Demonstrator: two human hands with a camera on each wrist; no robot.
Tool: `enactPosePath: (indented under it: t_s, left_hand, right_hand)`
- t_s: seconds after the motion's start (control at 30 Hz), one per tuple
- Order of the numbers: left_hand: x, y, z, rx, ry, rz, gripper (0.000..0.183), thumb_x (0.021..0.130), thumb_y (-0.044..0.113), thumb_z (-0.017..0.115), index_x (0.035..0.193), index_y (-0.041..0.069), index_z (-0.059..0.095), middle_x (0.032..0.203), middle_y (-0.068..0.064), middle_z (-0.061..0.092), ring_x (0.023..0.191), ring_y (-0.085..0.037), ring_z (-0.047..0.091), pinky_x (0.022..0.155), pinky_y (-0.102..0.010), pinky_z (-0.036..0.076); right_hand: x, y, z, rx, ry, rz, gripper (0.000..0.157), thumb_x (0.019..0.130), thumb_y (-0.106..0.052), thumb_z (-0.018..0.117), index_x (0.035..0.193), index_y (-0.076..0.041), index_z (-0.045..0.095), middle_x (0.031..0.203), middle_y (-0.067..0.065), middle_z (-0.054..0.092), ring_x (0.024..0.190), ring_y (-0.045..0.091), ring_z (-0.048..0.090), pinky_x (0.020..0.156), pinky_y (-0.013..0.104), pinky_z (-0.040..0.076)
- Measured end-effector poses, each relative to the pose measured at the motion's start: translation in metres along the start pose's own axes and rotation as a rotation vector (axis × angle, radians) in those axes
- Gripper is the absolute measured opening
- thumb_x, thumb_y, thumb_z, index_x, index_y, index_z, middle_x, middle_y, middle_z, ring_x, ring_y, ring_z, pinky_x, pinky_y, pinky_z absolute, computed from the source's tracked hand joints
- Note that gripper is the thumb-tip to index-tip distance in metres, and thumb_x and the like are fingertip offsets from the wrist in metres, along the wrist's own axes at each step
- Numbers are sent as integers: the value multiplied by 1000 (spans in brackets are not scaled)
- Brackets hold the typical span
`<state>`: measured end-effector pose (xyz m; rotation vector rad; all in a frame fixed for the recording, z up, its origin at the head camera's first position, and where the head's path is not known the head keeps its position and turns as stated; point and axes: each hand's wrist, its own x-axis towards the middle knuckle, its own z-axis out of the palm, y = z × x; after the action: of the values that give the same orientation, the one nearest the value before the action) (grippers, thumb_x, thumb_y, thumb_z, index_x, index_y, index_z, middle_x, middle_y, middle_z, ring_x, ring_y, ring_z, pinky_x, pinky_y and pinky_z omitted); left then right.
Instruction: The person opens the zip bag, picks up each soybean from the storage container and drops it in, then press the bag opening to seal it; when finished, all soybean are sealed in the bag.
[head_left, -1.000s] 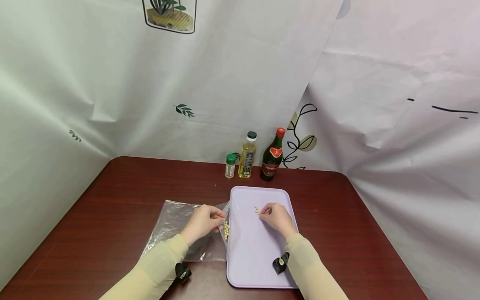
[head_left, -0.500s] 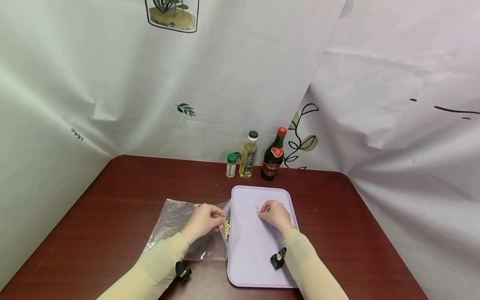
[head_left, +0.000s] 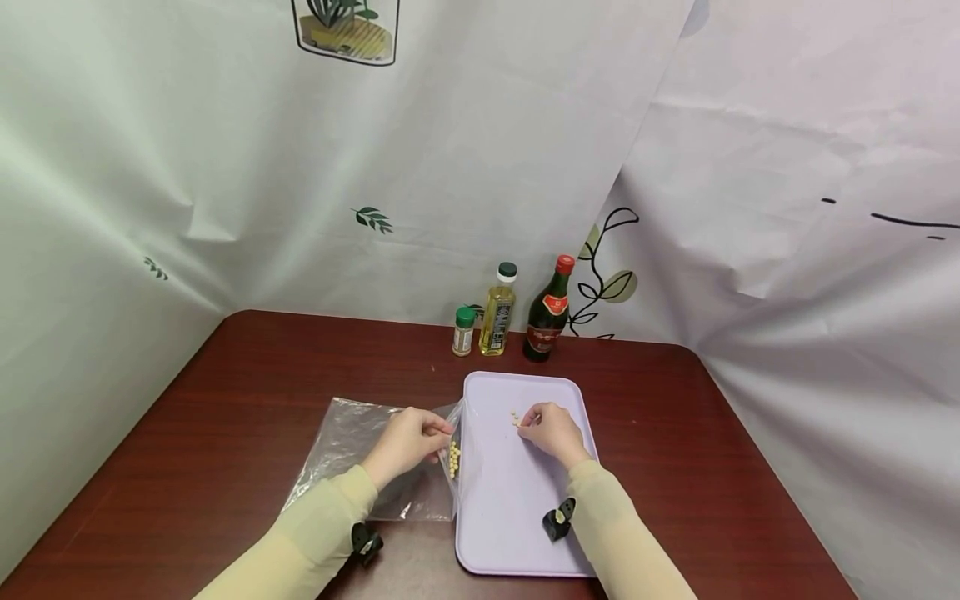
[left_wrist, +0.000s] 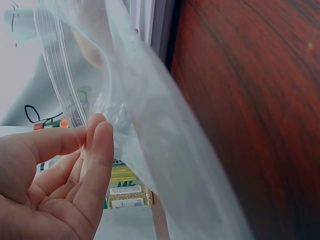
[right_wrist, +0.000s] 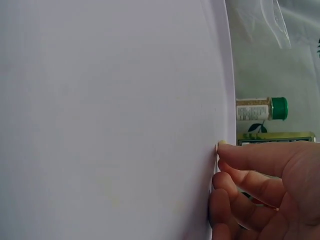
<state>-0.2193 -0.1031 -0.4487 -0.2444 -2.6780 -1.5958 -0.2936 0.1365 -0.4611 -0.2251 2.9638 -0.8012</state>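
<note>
My left hand [head_left: 407, 444] pinches the zip-lock edge of a clear plastic bag [head_left: 341, 442] between thumb and fingers, holding its mouth apart. Several small, round, pale-yellow beans [head_left: 453, 461] lie in the bag near that mouth. The bag's side overlaps the left rim of a lilac tray [head_left: 495, 517]. Over the tray's upper part, my right hand [head_left: 552, 431] has thumb and finger together at the surface, beside a few loose beans [head_left: 514, 414]. In the right wrist view a yellow bean [right_wrist: 221, 143] shows at the thumb tip, pinched there; the other fingers curl underneath.
Behind the tray stand a green-capped spice jar [head_left: 462, 332], an oil bottle [head_left: 498, 310] and a dark red-capped bottle [head_left: 550, 310]. The dark wooden table [head_left: 225, 400] meets a patterned cloth backdrop [head_left: 315, 167] at its far edge.
My right hand has shifted slightly over the loose beans, and fewer of them show beside its fingertips. The left hand keeps its hold on the bag.
</note>
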Motion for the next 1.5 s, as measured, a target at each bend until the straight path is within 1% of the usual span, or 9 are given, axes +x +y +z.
enactPosePath:
  t_s: [0.3,0.53,0.77,0.87,1.0,1.17,1.3,1.4,1.5]
  left_hand:
    - [1,1,0,-3,3,-2,10,83,-1,64,89,-6,70,67,-8,68,50,-11,60,50,-25,51]
    - [1,2,0,-4,-1,-13,10,83,-2,64,90,-6,70,68,-8,68,51,-11,60,50,-24,51]
    - [0,3,0,-9,5,-1,10,82,-2,63,89,-6,70,68,-9,68,51,-11,60,50,-24,51]
    - [0,3,0,-9,5,0,11,82,-3,63,89,-6,70,69,-9,68,51,-11,60,50,-24,51]
    - [0,2,0,-7,7,3,11,82,-3,63,90,-7,70,68,-10,69,51,-11,60,50,-24,51]
    - [-1,2,0,-1,9,12,11,82,-2,64,90,-7,70,68,-10,68,51,-11,60,50,-24,51]
    - [-2,1,0,2,11,7,10,83,-2,64,90,-6,70,67,-9,68,50,-11,60,50,-24,51]
    - [-2,0,1,-1,15,0,10,83,-2,64,90,-6,70,67,-9,68,50,-11,60,49,-24,51]
    - [-2,0,2,-6,19,-4,10,83,-1,64,90,-5,70,67,-9,68,50,-12,61,49,-24,51]
  right_hand:
    - [-3,2,-4,34,-5,4,11,77,-19,73,74,-14,65,64,-3,57,56,11,51,53,27,38]
    - [-9,3,-9,76,-8,6,9,77,-17,71,76,-12,64,61,-2,57,52,10,51,54,26,40]
    - [-14,-1,-12,95,8,-47,9,77,-17,70,79,-11,64,64,-3,58,50,9,52,53,26,41]
    - [-16,-4,-12,112,0,-50,8,78,-17,70,80,-12,65,64,-3,58,51,9,53,53,26,42]
    - [-19,-7,-11,131,-13,-80,6,78,-16,70,80,-12,66,64,-4,57,53,9,51,53,26,42]
    - [-23,-12,-10,192,-36,-166,6,78,-14,72,78,-11,66,63,-4,55,55,8,49,52,24,41]
    - [-28,-19,-10,251,-101,-269,6,79,-13,71,78,-9,67,64,-5,55,56,6,48,53,23,41]
    - [-32,-26,-10,263,-140,-338,5,80,-13,70,78,-10,67,66,-5,56,58,5,48,55,22,41]
    - [-36,-33,-10,260,-152,-397,4,81,-14,70,79,-11,67,68,-6,57,61,4,49,58,21,41]
